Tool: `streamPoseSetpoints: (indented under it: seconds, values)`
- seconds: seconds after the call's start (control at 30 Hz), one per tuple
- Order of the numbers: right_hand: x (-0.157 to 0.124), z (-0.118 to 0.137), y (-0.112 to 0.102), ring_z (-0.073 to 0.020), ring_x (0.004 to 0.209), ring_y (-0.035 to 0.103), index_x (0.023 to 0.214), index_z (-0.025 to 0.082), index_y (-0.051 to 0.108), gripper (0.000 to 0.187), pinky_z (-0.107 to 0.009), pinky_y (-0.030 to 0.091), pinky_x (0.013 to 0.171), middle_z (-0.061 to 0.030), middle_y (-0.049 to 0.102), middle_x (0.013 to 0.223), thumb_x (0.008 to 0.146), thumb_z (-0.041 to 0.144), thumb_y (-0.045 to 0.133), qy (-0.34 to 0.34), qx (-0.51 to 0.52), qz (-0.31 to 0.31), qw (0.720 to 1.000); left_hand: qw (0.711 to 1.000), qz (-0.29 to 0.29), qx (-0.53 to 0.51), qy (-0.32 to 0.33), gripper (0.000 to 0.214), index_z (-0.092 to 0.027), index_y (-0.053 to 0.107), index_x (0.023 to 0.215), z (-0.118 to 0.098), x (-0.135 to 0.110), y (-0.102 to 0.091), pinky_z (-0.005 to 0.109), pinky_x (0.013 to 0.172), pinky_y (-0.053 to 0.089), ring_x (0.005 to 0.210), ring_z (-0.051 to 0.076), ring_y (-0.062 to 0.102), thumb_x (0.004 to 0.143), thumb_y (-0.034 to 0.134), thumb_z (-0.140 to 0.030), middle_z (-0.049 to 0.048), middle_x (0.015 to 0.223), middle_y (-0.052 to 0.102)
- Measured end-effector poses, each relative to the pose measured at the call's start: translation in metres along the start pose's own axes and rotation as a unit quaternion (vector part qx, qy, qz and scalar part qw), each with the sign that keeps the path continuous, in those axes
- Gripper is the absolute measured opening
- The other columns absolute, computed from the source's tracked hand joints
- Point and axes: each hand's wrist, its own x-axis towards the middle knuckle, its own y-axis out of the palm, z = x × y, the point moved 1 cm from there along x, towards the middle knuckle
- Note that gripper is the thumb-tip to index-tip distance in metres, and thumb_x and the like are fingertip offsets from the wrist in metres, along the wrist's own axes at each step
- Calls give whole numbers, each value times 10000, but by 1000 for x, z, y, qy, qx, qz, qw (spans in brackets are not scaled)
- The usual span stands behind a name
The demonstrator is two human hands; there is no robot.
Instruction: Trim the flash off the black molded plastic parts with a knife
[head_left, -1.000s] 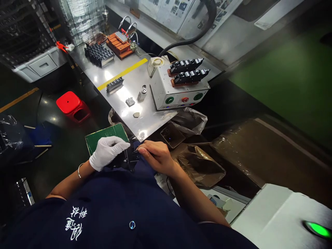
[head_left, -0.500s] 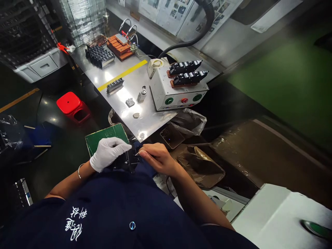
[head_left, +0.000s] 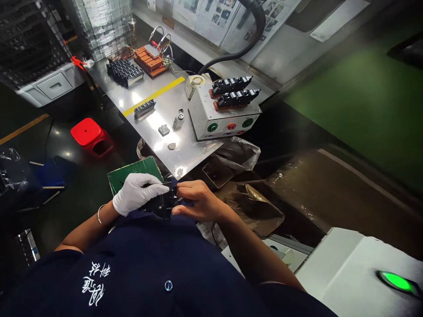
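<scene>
My left hand [head_left: 137,192], in a white glove, is closed around a small black plastic part [head_left: 163,204] held in front of my body. My bare right hand [head_left: 198,201] grips the same part from the right, thumb and fingers curled round it. The part is mostly hidden between the two hands. Just behind my left hand lies a green board [head_left: 134,171].
A steel table [head_left: 158,110] carries a white control box [head_left: 221,116] with black parts on top, a small row of black parts [head_left: 144,108], a larger stack [head_left: 124,71] and an orange fixture [head_left: 150,57]. A red stool [head_left: 89,134] stands left. Brown bags [head_left: 257,207] lie right.
My right hand has closed in on the black part, from pinching at its edge to wrapping round it. The view has shifted slightly; my left hand has stayed put.
</scene>
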Motion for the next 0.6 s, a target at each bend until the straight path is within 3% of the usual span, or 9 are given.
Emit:
streamPoseSetpoints:
  seconds: [0.1, 0.27, 0.33, 0.47, 0.6]
  values:
    - [-3, 0, 0, -81, 516, 368, 567, 181, 411, 504, -232, 246, 492, 29, 397, 580, 923, 526, 498, 3, -35, -21, 999, 999, -25, -4, -22, 241, -182, 714, 628, 1, -1, 1, 220, 523, 462, 549, 124, 584, 743, 717, -394, 16, 603, 687]
    - [-4, -1, 1, -107, 556, 421, 751, 167, 572, 449, -236, 300, 520, 6, 469, 636, 904, 582, 494, 5, -125, -96, 988, 991, -95, -33, -85, 265, -171, 703, 607, 1, -1, 5, 230, 534, 452, 560, 123, 551, 687, 740, -421, 7, 586, 660]
    - [-4, -2, 3, -113, 562, 426, 714, 171, 564, 456, -243, 301, 523, 1, 466, 631, 924, 565, 467, 0, -149, -103, 983, 986, -118, -47, -106, 280, -166, 694, 593, 2, 0, 7, 230, 530, 439, 564, 121, 534, 669, 741, -431, 6, 579, 643]
    - [-4, -3, 8, -110, 552, 415, 646, 180, 529, 479, -247, 304, 521, 2, 450, 612, 956, 529, 422, -10, -188, -124, 974, 978, -145, -74, -128, 307, -160, 678, 578, 6, 0, 11, 230, 537, 417, 572, 110, 504, 646, 750, -450, -1, 580, 614]
    - [-5, -5, 10, -134, 619, 481, 799, 165, 594, 451, -250, 359, 563, -31, 523, 689, 934, 568, 442, -15, -197, -175, 965, 974, -151, -96, -141, 345, -153, 678, 594, 9, -2, 13, 232, 558, 427, 595, 113, 520, 657, 745, -485, 5, 605, 623]
